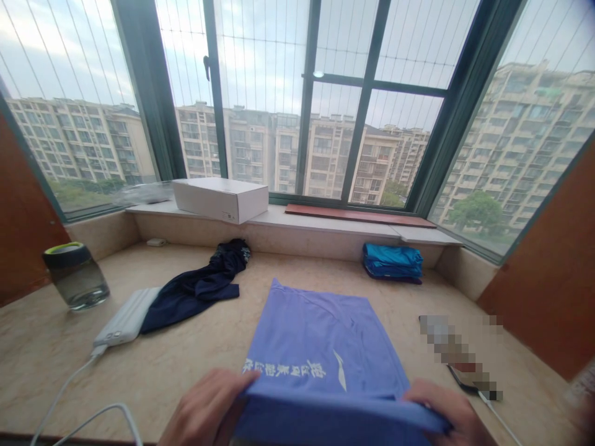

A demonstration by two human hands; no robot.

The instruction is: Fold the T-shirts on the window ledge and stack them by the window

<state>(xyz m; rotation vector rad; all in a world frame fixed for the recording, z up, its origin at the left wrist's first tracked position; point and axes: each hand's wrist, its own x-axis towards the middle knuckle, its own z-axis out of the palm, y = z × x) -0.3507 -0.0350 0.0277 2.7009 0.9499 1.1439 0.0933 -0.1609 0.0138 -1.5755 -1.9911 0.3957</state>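
Note:
A blue-purple T-shirt (320,328) with white printed characters lies on the marble-look sill, its sides forming a long rectangle. Its near end is raised and bent over into a fold between my hands. My left hand (211,406) pinches the left corner of that fold, thumb and fingers closed. At the opposite corner my right hand (444,409) grips the cloth, some of its fingers cut off by the frame's lower edge.
A dark navy garment (199,288) lies crumpled at left, partly over a white power bank (125,319) with a cable. Beside them stands a water bottle (77,279). Folded blue clothes (393,261) sit at back right; a partly pixelated phone (462,378) lies right. A white box (220,198) rests on the ledge.

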